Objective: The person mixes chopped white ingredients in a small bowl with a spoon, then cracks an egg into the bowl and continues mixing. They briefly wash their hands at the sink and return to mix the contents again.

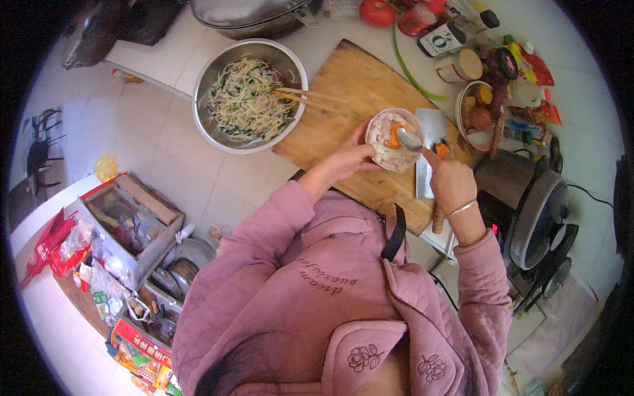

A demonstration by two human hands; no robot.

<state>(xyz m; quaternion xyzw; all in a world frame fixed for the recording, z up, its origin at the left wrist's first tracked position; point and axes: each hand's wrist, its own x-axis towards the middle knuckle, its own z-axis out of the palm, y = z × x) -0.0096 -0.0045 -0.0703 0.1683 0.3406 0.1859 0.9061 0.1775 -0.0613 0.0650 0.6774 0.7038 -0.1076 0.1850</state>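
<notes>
My left hand (354,156) holds a small bowl (396,110) over a wooden cutting board (342,79). Pale, pinkish-white pieces (384,156) fill it, with an orange patch (393,139) among them. My right hand (453,180) grips a metal spoon (410,140), whose head is over the bowl. A cleaver (425,183) lies flat on the board beside the bowl, partly under my right hand. Next to my fingers is a small orange thing (442,148), too partly covered to name. A steel basin (199,116) of mixed bean sprouts and greens (247,99) stands left, with wooden chopsticks (317,95) resting in it.
Bottles (441,40), jars (463,65) and a bowl (459,94) holding round items crowd the right. A green stalk (408,74) and a tomato (376,12) lie behind the board. A lidded pot (247,12) stands at the back, a dark-lidded cooker (532,218) at right.
</notes>
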